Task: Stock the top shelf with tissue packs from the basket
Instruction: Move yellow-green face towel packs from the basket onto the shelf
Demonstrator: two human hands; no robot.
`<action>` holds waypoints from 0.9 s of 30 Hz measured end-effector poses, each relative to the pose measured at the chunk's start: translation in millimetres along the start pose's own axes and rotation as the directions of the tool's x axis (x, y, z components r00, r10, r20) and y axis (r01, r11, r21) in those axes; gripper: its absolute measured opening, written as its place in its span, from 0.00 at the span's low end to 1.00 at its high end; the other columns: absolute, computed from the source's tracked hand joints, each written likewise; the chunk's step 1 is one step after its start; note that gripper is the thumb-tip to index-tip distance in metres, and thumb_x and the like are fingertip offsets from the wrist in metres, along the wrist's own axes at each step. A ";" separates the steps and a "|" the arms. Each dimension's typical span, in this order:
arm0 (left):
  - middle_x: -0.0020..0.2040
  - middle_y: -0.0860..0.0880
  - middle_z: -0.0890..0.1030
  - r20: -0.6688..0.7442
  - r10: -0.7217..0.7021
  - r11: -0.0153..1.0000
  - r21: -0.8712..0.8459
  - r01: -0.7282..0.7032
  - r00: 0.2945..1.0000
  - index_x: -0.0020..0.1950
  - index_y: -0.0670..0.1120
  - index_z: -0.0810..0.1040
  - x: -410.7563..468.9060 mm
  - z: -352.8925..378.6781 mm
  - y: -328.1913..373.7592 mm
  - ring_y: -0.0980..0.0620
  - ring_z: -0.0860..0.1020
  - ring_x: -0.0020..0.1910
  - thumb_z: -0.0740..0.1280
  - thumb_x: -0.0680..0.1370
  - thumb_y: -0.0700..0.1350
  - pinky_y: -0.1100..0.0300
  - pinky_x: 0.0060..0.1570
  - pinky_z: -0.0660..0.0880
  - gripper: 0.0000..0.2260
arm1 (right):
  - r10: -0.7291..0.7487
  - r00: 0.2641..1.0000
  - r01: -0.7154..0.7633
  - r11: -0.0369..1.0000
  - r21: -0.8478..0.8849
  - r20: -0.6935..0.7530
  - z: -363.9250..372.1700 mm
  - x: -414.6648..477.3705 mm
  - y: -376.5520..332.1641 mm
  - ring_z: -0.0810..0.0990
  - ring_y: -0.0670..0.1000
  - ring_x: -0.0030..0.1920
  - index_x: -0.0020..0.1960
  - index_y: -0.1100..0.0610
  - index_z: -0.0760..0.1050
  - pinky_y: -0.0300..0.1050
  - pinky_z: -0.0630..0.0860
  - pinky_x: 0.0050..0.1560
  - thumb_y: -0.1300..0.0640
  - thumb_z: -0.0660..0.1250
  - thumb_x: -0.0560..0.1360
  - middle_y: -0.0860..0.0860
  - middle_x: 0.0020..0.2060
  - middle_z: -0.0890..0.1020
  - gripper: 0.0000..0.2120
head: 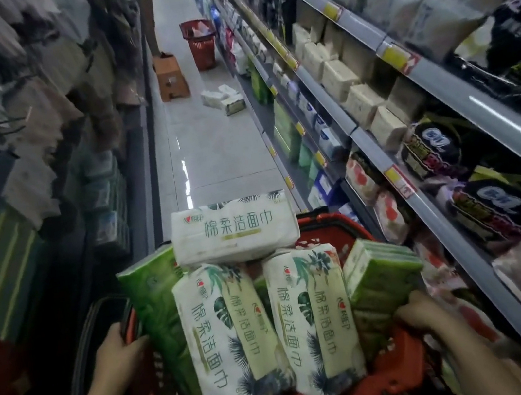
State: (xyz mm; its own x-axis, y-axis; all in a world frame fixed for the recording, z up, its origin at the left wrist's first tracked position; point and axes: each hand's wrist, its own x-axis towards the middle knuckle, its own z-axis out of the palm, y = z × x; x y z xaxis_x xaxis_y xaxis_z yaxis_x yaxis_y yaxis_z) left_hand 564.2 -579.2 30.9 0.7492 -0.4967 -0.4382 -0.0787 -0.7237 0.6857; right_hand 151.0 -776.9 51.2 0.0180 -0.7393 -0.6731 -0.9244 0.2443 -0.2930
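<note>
A red basket [337, 232] in front of me is piled with tissue packs. One white pack [233, 229] lies across the far end. Two white packs with leaf prints [228, 340] [315, 329] stand side by side in the middle. Green packs sit at the left [158, 314] and right [379, 274]. My left hand [120, 355] grips the basket's left rim. My right hand [415, 309] holds the right rim, against the green packs. The shelving on the right [362, 28] rises out of view at the top.
A narrow tiled aisle [210, 150] runs ahead between stocked shelves. Farther along stand another red basket [200, 43] and a cardboard box [170, 76], with loose white packs [223, 98] on the floor. A person's legs [149, 12] are at the far end.
</note>
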 end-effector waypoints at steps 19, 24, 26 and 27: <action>0.38 0.41 0.76 -0.044 -0.016 1.000 0.016 0.017 0.999 0.44 0.41 0.72 229.0 10.6 147.8 0.42 0.75 0.38 0.65 0.58 0.48 0.53 0.35 0.66 0.19 | -0.066 0.997 0.068 0.994 0.081 -0.028 -76.6 184.5 -191.2 0.76 0.60 0.60 0.66 0.64 0.72 0.43 0.72 0.55 0.65 0.67 0.73 0.61 0.63 0.75 0.21; 0.36 0.43 0.75 -0.092 -0.050 0.999 -0.011 0.049 0.995 0.47 0.40 0.73 287.8 19.1 200.5 0.45 0.73 0.35 0.65 0.57 0.48 0.54 0.34 0.65 0.22 | -0.159 0.987 0.159 0.986 0.045 -0.016 -120.3 253.1 -258.6 0.75 0.59 0.61 0.65 0.64 0.72 0.39 0.68 0.50 0.67 0.67 0.73 0.62 0.63 0.75 0.21; 0.37 0.44 0.75 -0.090 -0.069 0.997 -0.042 0.065 0.994 0.48 0.40 0.73 309.6 26.6 222.5 0.46 0.73 0.36 0.65 0.57 0.48 0.54 0.36 0.65 0.23 | -0.183 0.983 0.183 0.983 0.036 0.001 -140.5 287.0 -282.9 0.75 0.58 0.61 0.66 0.64 0.72 0.39 0.69 0.52 0.66 0.67 0.73 0.61 0.64 0.75 0.22; 0.37 0.44 0.76 -0.093 -0.074 0.996 -0.054 0.069 0.993 0.49 0.40 0.73 321.1 30.9 232.7 0.46 0.73 0.36 0.65 0.56 0.48 0.54 0.37 0.66 0.23 | -0.189 0.982 0.188 0.982 0.022 0.017 -150.3 302.4 -295.1 0.75 0.58 0.61 0.66 0.63 0.72 0.40 0.70 0.53 0.66 0.67 0.72 0.60 0.63 0.75 0.22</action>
State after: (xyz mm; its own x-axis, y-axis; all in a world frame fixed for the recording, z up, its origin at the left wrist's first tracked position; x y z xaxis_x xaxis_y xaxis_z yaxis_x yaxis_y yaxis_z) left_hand 766.1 -921.9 31.8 0.8107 -0.3950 -0.4321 0.0095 -0.7292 0.6842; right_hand 371.9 -1166.8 36.1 0.1984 -0.7617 -0.6169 -0.8959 0.1143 -0.4293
